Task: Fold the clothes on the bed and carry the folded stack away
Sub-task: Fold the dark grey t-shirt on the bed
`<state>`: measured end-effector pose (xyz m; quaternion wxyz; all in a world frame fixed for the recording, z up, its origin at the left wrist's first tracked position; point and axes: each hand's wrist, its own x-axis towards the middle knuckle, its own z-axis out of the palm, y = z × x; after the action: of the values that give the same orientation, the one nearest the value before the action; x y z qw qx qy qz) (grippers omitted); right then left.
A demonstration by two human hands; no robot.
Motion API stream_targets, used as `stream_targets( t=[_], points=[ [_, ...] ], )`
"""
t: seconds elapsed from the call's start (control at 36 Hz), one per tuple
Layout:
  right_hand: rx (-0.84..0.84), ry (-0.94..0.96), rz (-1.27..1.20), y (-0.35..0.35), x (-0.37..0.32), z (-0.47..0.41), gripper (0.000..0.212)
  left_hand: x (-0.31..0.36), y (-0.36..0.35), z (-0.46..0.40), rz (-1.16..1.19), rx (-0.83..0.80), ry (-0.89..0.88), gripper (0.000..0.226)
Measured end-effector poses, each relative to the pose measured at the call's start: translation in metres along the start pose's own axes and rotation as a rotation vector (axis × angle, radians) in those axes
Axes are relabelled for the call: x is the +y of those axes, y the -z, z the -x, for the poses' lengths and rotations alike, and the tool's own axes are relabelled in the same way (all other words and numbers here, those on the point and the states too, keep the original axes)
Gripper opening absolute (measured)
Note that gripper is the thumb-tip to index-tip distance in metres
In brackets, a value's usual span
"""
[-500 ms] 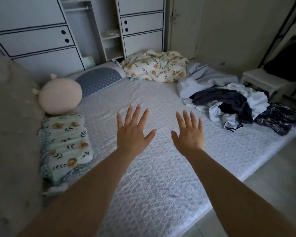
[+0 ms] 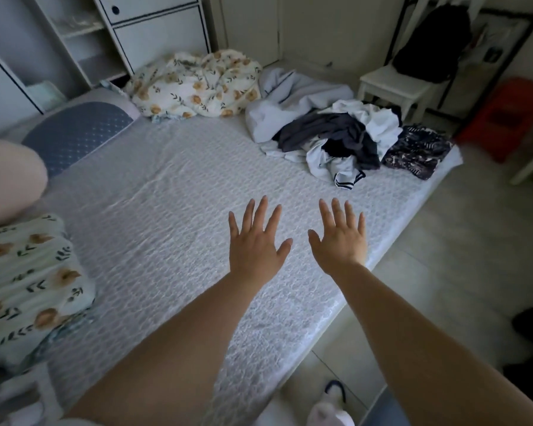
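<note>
Left hand [image 2: 254, 244] and right hand [image 2: 340, 241]: I see both stretched out side by side, backs up, fingers straight and spread wide, holding nothing. Whether they touch the bed [image 2: 166, 216] or hover above it I cannot tell; they sit over its near right part, the right hand close to the mattress edge.

Far left: a floral pillow [image 2: 28, 281] lies on the bed's near left side, with a pink plush [image 2: 10, 179] just behind it, cut off by the frame. Behind the plush, a grey-blue cushion [image 2: 77, 130] rests at the head of the bed, below the white cabinet [image 2: 154, 32].

Centre back: a bunched floral quilt [image 2: 197, 84] lies against the wall.

Right back: the clothes [image 2: 336, 133] sit unfolded in a loose heap on the far right corner of the bed, well apart from my hands. I make out pale blue cloth at the back, a dark grey garment on top, white pieces around it, and a dark patterned piece [image 2: 416, 150] at the right edge of the mattress.

Far right, off the bed: a white chair [image 2: 394, 87] with a dark bag [image 2: 431, 44] on it, and a red crate [image 2: 508, 115] on the floor.
</note>
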<state>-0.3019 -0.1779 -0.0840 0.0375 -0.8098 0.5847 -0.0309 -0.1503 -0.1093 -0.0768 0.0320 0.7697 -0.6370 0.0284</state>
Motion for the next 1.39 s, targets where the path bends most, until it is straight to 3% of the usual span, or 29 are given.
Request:
stream_targets(
  t=[0.28,0.92,1.11,1.39],
  points=[
    [-0.053,-0.004,-0.022,0.001,0.098,-0.071,0.063,0.1,-0.011,-0.092,0.044,-0.003,-0.018,0.064],
    [-0.092,-0.121,-0.112,0.004,0.207,-0.245,0.06,0.183,-0.048,-0.302,0.023,-0.077,-0.108,0.065],
    [-0.151,-0.066,-0.099,-0.006,0.275,-0.317,0.059,0.238,-0.073,-0.366,0.004,-0.115,-0.039,0.066],
    [-0.201,0.17,-0.031,0.003,0.344,-0.415,0.055,0.297,-0.08,-0.454,0.126,-0.128,0.107,0.063]
  ],
)
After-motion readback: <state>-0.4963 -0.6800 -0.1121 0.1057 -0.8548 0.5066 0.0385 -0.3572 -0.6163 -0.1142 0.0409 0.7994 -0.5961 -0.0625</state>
